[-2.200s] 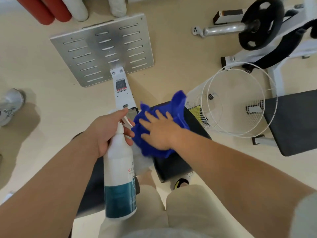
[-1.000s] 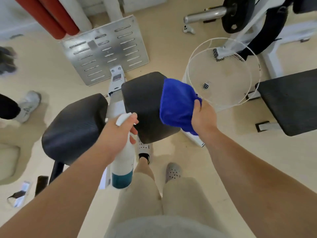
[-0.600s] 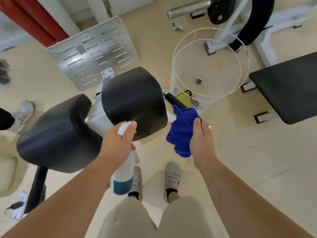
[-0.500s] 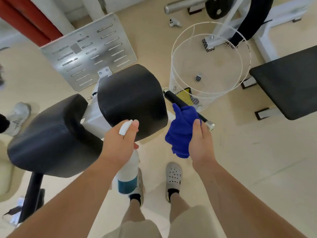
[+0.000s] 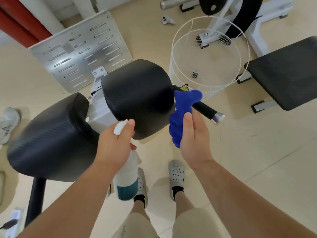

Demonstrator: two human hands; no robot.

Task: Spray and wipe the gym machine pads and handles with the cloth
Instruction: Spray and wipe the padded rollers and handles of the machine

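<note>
My right grip [image 5: 192, 134] pinches the blue cloth [image 5: 183, 110] draped over the black handle [image 5: 205, 109] just beyond it, my left grip [image 5: 114, 145] wraps the spray bottle [image 5: 127, 179] (nozzle forward), and the loose bunch could slip off mid-wipe.

My left hand [image 5: 113, 145] covers the neck and trigger of the spray bottle [image 5: 127, 182], so I cannot read its label. The blue cloth [image 5: 181, 110] hides the inner stretch of the black handle [image 5: 204, 109], and my right hand [image 5: 195, 136] hides the cloth's far side. The bench pad [image 5: 284, 73] runs off the right edge. A small dark item [image 5: 195, 74] inside the wire basket [image 5: 178, 73] is too tiny to identify.
</note>
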